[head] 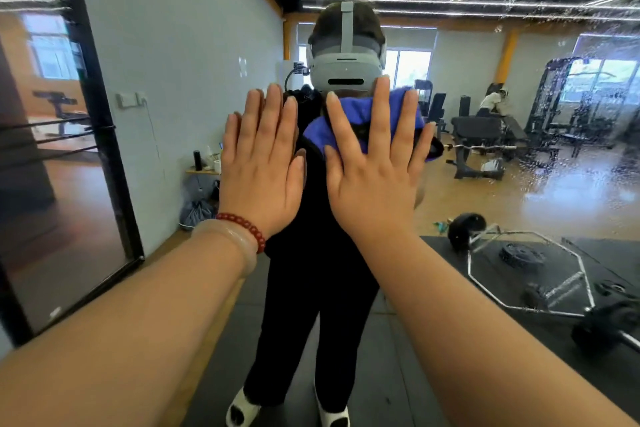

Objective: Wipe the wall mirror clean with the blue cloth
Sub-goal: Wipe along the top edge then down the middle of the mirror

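Note:
The wall mirror [519, 184] fills most of the view and reflects a gym and a person in black. Water droplets cover its upper right part. My right hand [375, 166] presses the blue cloth [360, 116] flat against the glass with straight, spread fingers. The cloth shows above and between those fingers. My left hand [261, 163] lies flat on the mirror just left of the right hand, fingers straight and together, touching no cloth. Red bead and pale bangle bracelets ring the left wrist.
The mirror's black frame edge [100, 135] runs down the left side, with another glass panel beyond it. Reflected in the mirror are a hex bar with weight plates [526, 267], benches and racks [485, 135], and a second person far back.

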Tool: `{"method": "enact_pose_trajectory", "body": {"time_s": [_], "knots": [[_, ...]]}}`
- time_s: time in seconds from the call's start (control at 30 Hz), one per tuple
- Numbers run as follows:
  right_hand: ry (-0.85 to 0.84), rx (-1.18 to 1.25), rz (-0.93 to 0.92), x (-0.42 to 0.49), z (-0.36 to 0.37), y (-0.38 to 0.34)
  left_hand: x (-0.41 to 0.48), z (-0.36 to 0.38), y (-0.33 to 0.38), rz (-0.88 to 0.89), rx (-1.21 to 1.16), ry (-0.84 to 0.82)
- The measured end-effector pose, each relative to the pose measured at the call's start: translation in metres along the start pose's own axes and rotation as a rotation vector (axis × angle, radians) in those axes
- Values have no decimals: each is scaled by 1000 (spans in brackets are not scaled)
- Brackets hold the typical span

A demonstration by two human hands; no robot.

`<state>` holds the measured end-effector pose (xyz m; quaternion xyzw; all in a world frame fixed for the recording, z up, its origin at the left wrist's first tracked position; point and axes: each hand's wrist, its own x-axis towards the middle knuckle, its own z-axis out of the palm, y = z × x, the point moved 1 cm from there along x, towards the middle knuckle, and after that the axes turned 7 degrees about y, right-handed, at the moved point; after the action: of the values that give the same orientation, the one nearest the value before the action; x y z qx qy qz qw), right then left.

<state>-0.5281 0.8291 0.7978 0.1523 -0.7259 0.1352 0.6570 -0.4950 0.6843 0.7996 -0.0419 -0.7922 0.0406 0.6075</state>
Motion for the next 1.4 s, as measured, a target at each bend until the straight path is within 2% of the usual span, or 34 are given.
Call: {"method": "enact_pose_trajectory", "body": {"time_s": [0.17, 0.4, 0.6, 0.67, 0.73, 0.83, 0.9, 1.0, 1.1, 1.27, 1.4], "knots": [[-97, -31, 17, -58, -4, 0, -1, -1, -3, 18, -19, 0], [-5, 63, 17, 20, -1, -12, -1, -2, -3, 0, -53, -6], [30, 570, 186, 22, -15, 10, -1, -3, 0, -52, -201, 88], [86, 492, 134, 23, -16, 20, 3, -8, 7, -135, -250, 172], [155, 320, 96, 24, -14, 27, 12, -16, 19, -122, -293, 257], [192, 201, 128, 25, -15, 32, 28, -15, 41, 163, -253, 187], [169, 212, 76, 22, -16, 37, 31, -7, 42, 264, -151, 80], [101, 272, 45, 15, -21, 47, 31, -2, 30, 197, 0, 4], [118, 313, 65, 28, -30, 53, 35, -4, 34, 159, 70, 65], [206, 278, -50, 93, -37, 50, 51, -3, 46, 249, -36, 109], [137, 230, -37, 111, -25, 55, 75, -10, 38, 199, -72, 140]]}}
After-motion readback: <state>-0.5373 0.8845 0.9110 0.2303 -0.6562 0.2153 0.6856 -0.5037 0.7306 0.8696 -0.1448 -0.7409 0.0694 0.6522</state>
